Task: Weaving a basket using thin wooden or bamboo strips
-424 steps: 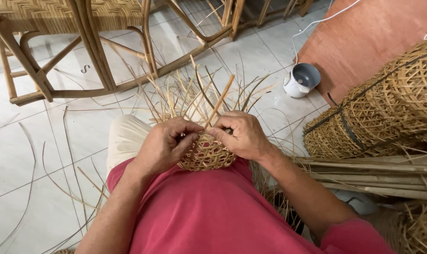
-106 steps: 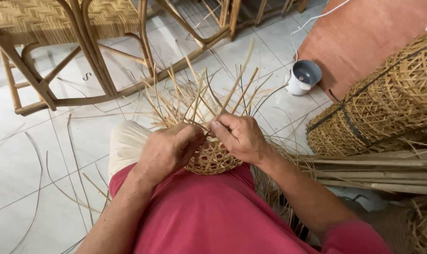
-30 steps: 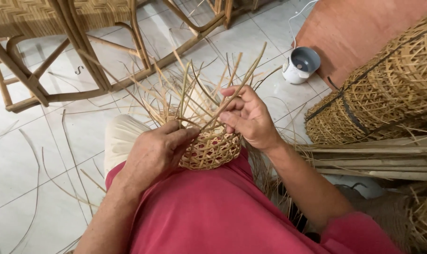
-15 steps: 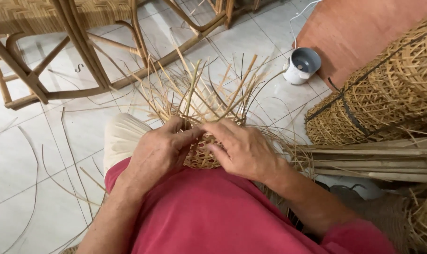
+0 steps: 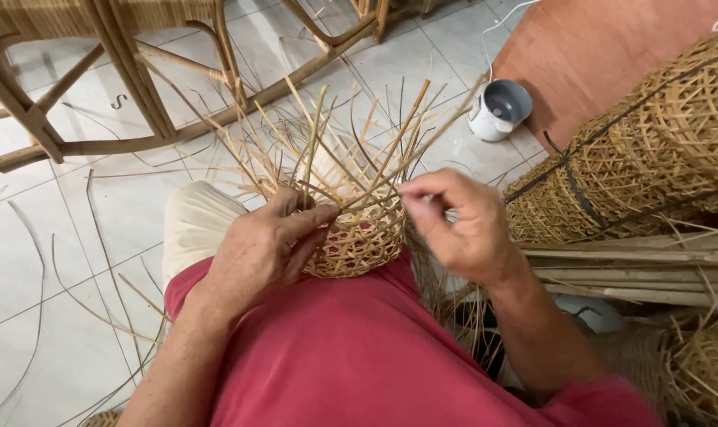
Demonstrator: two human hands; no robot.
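Note:
A small half-woven cane basket rests on my lap against my red shirt, with many loose strips fanning upward from its rim. My left hand clasps the basket's left side, thumb lying over the rim. My right hand is at the basket's right edge, fingertips pinched on a thin cane strip that runs across the top of the weave.
A rattan chair frame stands on the white tiled floor ahead. Stacked open-weave baskets and a bundle of canes lie to the right. A small white cup-like container sits by a reddish board. Loose strips litter the floor.
My right hand has moved off the basket's front to its right edge and now pinches a strip. The left hand keeps its hold on the basket.

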